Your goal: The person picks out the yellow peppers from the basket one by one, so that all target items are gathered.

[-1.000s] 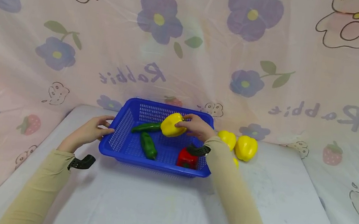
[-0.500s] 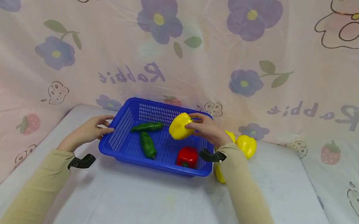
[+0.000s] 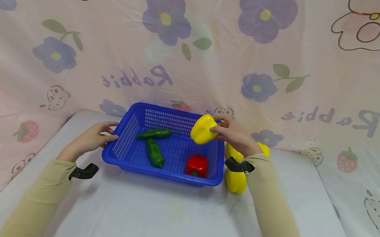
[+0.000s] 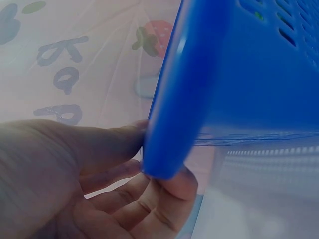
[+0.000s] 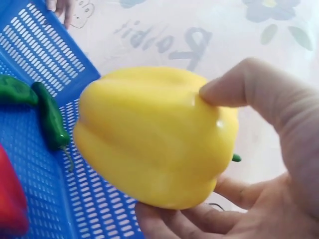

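A blue plastic basket (image 3: 166, 173) stands on the table with two long green peppers (image 3: 154, 153) and a red bell pepper (image 3: 197, 165) inside. My left hand (image 3: 94, 136) pinches its left rim, thumb on one side and fingers curled under, as the left wrist view shows. Over the basket's back right corner, my right hand (image 3: 237, 136) holds a yellow bell pepper (image 5: 154, 134) between thumb and fingers. The pepper is lifted clear of the basket floor, its green stem (image 5: 237, 158) towards the palm.
More yellow bell peppers (image 3: 236, 181) lie on the white table (image 3: 158, 221) just right of the basket, partly hidden by the right hand and sleeve. A printed curtain (image 3: 197, 74) hangs close behind the basket.
My right hand has carried the yellow bell pepper to the right and slightly up, from above the basket's middle to its back right corner. The left hand keeps its place on the rim.
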`<state>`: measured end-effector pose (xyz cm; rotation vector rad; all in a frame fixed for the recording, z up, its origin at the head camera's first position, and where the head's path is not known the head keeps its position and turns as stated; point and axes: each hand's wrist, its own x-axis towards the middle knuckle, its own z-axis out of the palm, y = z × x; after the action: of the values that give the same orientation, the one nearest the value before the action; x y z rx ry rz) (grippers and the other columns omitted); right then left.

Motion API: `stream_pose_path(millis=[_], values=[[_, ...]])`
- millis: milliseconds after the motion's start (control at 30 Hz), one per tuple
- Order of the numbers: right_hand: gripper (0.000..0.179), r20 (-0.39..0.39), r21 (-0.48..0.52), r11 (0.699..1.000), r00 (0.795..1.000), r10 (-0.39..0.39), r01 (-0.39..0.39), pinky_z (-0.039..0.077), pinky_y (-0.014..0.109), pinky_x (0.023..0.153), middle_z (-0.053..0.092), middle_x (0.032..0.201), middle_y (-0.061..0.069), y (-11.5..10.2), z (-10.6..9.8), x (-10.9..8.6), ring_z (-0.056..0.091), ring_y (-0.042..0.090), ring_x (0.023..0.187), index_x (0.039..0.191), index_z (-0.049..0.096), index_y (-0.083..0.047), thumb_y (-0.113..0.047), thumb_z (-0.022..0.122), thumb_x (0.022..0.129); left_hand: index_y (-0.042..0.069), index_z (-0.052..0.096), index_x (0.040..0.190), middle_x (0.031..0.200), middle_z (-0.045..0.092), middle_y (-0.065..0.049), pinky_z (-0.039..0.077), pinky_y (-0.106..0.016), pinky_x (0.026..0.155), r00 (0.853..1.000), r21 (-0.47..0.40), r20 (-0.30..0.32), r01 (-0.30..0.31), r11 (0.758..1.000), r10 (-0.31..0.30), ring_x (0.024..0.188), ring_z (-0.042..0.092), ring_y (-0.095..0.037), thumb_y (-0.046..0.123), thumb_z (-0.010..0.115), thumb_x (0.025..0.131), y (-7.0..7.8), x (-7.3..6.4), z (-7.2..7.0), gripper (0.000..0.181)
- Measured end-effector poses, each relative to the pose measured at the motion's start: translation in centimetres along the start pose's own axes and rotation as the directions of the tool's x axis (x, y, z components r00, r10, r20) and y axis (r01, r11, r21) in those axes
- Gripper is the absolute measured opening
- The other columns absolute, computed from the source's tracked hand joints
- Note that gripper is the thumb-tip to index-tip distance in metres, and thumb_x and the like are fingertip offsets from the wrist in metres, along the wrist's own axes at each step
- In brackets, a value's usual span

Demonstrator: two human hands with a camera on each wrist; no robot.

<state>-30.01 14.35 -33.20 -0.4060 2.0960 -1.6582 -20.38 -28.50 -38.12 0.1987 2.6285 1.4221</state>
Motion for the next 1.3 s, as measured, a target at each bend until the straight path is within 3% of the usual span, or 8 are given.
stream_pose_path(millis=[433, 667, 867, 1100, 1300], values=[[0.064, -0.035, 0.06, 0.997, 0.998, -0.05, 0.052, 0.04, 0.046, 0.102, 0.037, 0.14, 0.019, -0.6, -2.5, -2.0, 0.047, 0.031, 0.116, 0.148, 0.023, -0.001, -0.017, 0.055, 0.096, -0.007, 0.024, 0.147, 0.115, 0.051, -0.028, 0.057, -0.036, 0.072, 1.0, 0.0, -0.008, -0.004, 1.0, 0.004, 0.09, 0.065, -0.032, 0.012, 0.053, 0.099, -0.3, -0.1, 0.0, 0.059], [0.062, -0.012, 0.065, 0.995, 0.997, -0.082, 0.082, 0.04, 0.046, 0.102, 0.034, 0.141, 0.019, -0.2, -3.7, -3.7, 0.048, 0.028, 0.114, 0.148, 0.021, 0.001, -0.018, 0.052, 0.097, -0.008, 0.025, 0.146, 0.114, 0.051, -0.028, 0.057, -0.035, 0.072, 1.0, 0.0, -0.014, -0.012, 1.0, 0.012, 0.09, 0.065, -0.032, 0.012, 0.054, 0.099, -0.3, -0.1, 0.1, 0.059], [0.063, -0.005, 0.053, 0.997, 0.999, -0.053, 0.053, 0.045, 0.035, 0.095, 0.025, 0.146, 0.021, 0.2, -5.0, -5.0, 0.043, 0.029, 0.115, 0.148, 0.015, 0.001, -0.017, 0.05, 0.098, -0.008, 0.025, 0.146, 0.113, 0.051, -0.028, 0.057, -0.036, 0.071, 1.0, -0.009, -0.006, -0.022, 1.0, 0.022, 0.089, 0.065, -0.031, 0.011, 0.054, 0.098, -0.3, 0.0, 0.0, 0.059], [0.055, -0.014, 0.031, 0.998, 0.998, -0.062, 0.062, 0.047, 0.03, 0.089, 0.033, 0.137, 0.019, 1.2, -6.5, -6.3, 0.048, 0.024, 0.109, 0.143, 0.022, 0.0, -0.018, 0.05, 0.099, -0.009, 0.025, 0.146, 0.113, 0.052, -0.028, 0.057, -0.035, 0.07, 1.0, -0.004, 0.0, -0.027, 1.0, 0.027, 0.088, 0.065, -0.03, 0.011, 0.054, 0.099, -0.2, 0.0, 0.0, 0.059], [0.053, -0.019, -0.021, 0.998, 0.998, -0.065, 0.064, 0.047, 0.03, 0.089, 0.032, 0.138, 0.018, 1.9, -8.0, -7.3, 0.049, 0.023, 0.108, 0.141, 0.025, 0.002, -0.02, 0.048, 0.099, -0.009, 0.026, 0.146, 0.113, 0.052, -0.028, 0.057, -0.036, 0.071, 1.0, 0.008, 0.0, -0.027, 1.0, 0.027, 0.087, 0.065, -0.03, 0.012, 0.054, 0.098, -0.1, -0.1, 0.0, 0.059]])
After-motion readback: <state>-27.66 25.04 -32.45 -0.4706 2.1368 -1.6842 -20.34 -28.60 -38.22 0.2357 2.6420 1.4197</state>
